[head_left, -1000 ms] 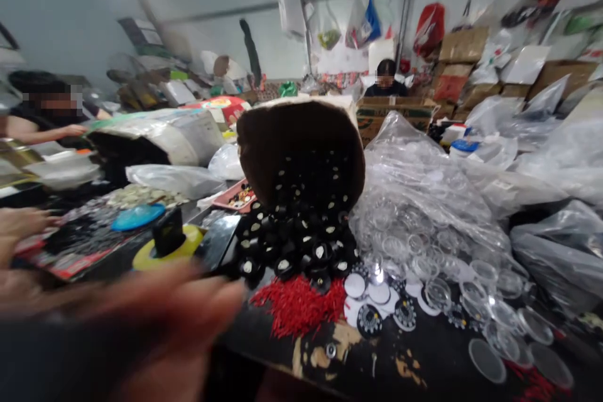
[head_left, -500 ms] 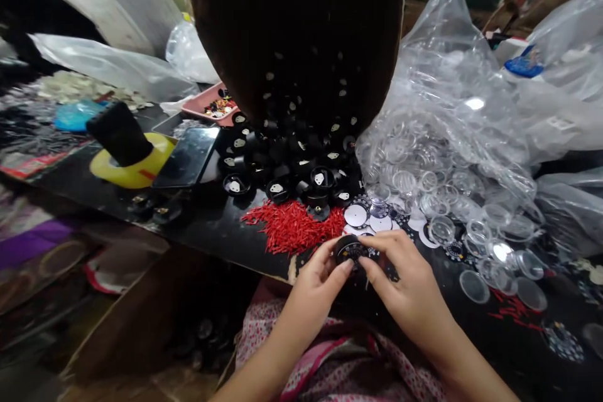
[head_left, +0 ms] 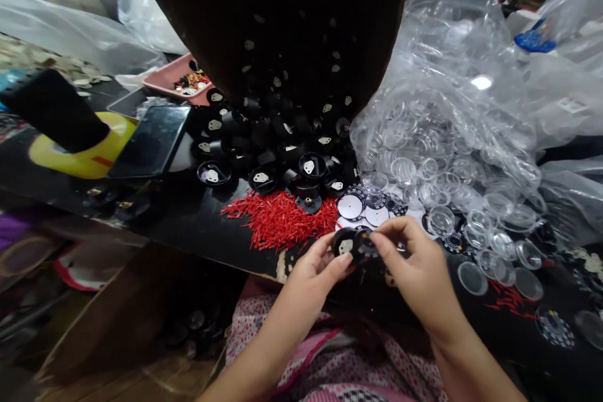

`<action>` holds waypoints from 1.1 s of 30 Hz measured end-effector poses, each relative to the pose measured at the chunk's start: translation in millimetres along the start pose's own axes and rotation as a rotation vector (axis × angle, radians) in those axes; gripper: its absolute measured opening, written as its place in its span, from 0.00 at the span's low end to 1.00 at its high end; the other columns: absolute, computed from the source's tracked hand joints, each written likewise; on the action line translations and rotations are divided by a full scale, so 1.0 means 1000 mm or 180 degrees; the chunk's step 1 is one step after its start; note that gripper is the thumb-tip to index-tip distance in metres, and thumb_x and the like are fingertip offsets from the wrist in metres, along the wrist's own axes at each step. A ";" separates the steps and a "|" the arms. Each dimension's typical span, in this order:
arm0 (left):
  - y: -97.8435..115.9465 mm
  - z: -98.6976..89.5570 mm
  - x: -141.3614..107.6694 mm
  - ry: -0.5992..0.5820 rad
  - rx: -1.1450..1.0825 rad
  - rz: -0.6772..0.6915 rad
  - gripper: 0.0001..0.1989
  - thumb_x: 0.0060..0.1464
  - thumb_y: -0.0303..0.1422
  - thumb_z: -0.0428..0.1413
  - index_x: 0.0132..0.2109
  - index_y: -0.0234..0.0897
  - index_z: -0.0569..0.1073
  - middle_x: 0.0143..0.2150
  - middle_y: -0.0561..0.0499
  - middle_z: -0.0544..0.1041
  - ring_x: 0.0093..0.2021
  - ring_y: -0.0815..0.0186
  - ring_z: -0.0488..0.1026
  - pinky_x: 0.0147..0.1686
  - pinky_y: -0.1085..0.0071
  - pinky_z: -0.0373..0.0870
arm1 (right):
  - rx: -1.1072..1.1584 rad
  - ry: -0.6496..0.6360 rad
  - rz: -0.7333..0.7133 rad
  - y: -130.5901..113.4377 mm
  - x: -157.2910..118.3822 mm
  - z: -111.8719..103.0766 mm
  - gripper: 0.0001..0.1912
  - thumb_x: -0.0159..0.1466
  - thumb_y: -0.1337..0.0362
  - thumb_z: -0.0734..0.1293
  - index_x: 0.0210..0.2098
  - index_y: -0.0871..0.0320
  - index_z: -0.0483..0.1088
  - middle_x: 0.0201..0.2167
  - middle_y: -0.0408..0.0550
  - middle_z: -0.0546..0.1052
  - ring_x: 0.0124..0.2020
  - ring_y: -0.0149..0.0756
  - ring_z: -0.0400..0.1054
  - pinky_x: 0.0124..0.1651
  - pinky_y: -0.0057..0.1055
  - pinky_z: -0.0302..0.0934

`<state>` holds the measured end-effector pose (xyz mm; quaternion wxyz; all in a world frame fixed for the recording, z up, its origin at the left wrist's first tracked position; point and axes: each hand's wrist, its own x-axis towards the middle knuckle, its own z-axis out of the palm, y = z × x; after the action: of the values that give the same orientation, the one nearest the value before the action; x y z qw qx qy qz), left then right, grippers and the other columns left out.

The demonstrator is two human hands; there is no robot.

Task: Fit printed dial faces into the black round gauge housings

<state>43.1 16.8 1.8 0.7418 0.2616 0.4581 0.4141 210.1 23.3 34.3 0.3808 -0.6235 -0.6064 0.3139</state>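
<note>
In the head view, my left hand (head_left: 313,273) is closed around a small round black case (head_left: 338,237), thumb along its near rim. A white plate with dark holes shows inside the case. My right hand (head_left: 419,267) pinches a dark printed dial disc (head_left: 364,245) by its right edge, tilted and close beside the case; whether they touch I cannot tell. Just beyond my hands lie a heap of thin red pointers (head_left: 277,220) and several loose dial discs with white backs (head_left: 350,206). More black cases (head_left: 262,179) are piled behind the red heap.
A dark, rounded container opening (head_left: 282,6) stands behind the cases. Clear plastic rings and lids (head_left: 440,221) spill from a plastic bag (head_left: 452,63) on the right. To the left are a phone (head_left: 149,141), a yellow tape roll (head_left: 70,154) and a pink tray (head_left: 157,80).
The dial disc that covered the case has come away to the right in my right hand, exposing the white plate. The view has shifted, and things at left sit further left.
</note>
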 end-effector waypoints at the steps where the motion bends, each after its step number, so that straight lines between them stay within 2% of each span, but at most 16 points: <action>1: 0.000 0.000 -0.001 -0.0004 -0.0097 -0.0008 0.17 0.53 0.36 0.63 0.51 0.41 0.76 0.52 0.47 0.80 0.50 0.59 0.78 0.53 0.64 0.73 | 0.0079 0.0068 0.0109 0.001 0.002 -0.004 0.06 0.65 0.59 0.66 0.35 0.54 0.69 0.30 0.41 0.75 0.31 0.33 0.69 0.34 0.29 0.63; 3: 0.000 0.000 -0.002 -0.0033 -0.0255 -0.0045 0.19 0.53 0.35 0.63 0.52 0.40 0.75 0.52 0.46 0.80 0.50 0.59 0.78 0.52 0.64 0.73 | 0.0221 0.0092 0.0217 0.002 0.003 -0.010 0.07 0.64 0.58 0.67 0.35 0.54 0.69 0.30 0.41 0.74 0.31 0.32 0.68 0.35 0.29 0.62; 7: -0.001 0.004 -0.004 -0.0037 -0.0195 -0.0140 0.19 0.53 0.35 0.63 0.53 0.43 0.75 0.52 0.49 0.81 0.52 0.59 0.78 0.52 0.66 0.73 | 0.0511 -0.0309 0.0331 -0.006 -0.003 -0.008 0.05 0.65 0.60 0.67 0.35 0.55 0.68 0.29 0.41 0.73 0.31 0.31 0.69 0.34 0.28 0.62; 14: 0.002 0.010 -0.007 -0.0033 0.0478 0.0111 0.19 0.54 0.32 0.61 0.54 0.44 0.75 0.53 0.52 0.80 0.57 0.60 0.75 0.57 0.66 0.70 | -0.0086 -0.0533 0.0197 -0.014 -0.004 0.002 0.04 0.65 0.64 0.66 0.33 0.55 0.67 0.29 0.41 0.73 0.31 0.32 0.68 0.35 0.30 0.61; 21: -0.001 0.004 -0.009 -0.0054 0.0660 0.0142 0.17 0.55 0.33 0.60 0.53 0.47 0.76 0.53 0.55 0.80 0.58 0.62 0.74 0.55 0.68 0.71 | 0.0172 -0.0822 0.0507 -0.006 0.001 0.004 0.06 0.64 0.62 0.65 0.32 0.55 0.64 0.27 0.40 0.72 0.28 0.31 0.68 0.32 0.30 0.60; 28: -0.003 0.001 -0.006 -0.0009 0.0945 0.0160 0.17 0.55 0.35 0.59 0.53 0.44 0.76 0.53 0.53 0.80 0.58 0.61 0.73 0.56 0.69 0.70 | 0.0146 -0.0879 0.0609 -0.002 0.000 0.005 0.08 0.64 0.62 0.65 0.30 0.55 0.63 0.27 0.40 0.72 0.29 0.31 0.67 0.31 0.29 0.59; 33: -0.006 -0.001 -0.007 0.0206 0.1227 -0.0059 0.21 0.52 0.42 0.62 0.52 0.43 0.76 0.52 0.53 0.81 0.55 0.54 0.75 0.59 0.61 0.68 | 0.0299 -0.0752 0.0601 -0.003 -0.003 0.009 0.05 0.63 0.64 0.67 0.31 0.55 0.65 0.28 0.39 0.72 0.30 0.30 0.67 0.34 0.28 0.60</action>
<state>42.7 8.0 0.3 0.6666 0.3811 0.5549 0.3201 200.8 21.3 31.5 0.3044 -0.6179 -0.5703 0.4475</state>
